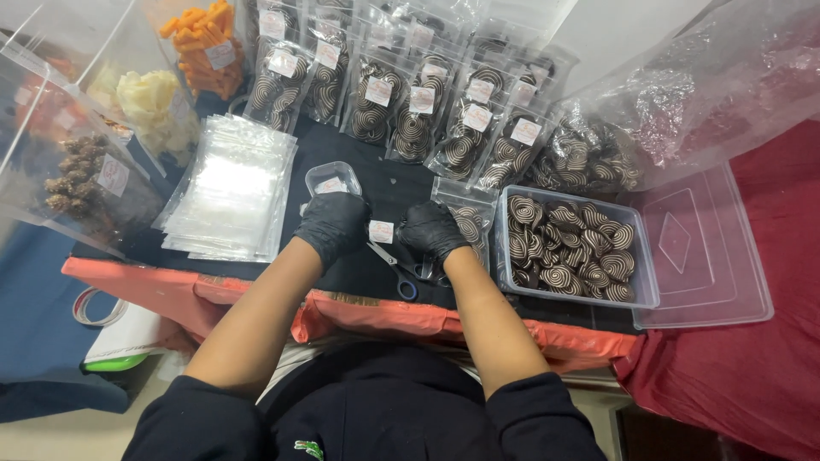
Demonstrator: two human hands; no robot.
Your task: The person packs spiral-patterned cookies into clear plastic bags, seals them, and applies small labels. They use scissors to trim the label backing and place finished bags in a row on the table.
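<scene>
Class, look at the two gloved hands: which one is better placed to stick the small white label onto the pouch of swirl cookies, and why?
Probably the right hand: it lies against the pouch, with the label just beside it. The left hand sits farther away, near the small clear tub.

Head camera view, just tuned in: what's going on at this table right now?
A person in black gloves works at a dark table. The left hand and right hand together hold a small white sticker label between their fingertips. Scissors lie just below the hands. To the right, a clear plastic tub holds brown-and-white swirl cookies, its lid beside it. A partly filled pouch stands by the right hand. A stack of empty clear pouches lies to the left, and labelled filled cookie pouches line the back.
</scene>
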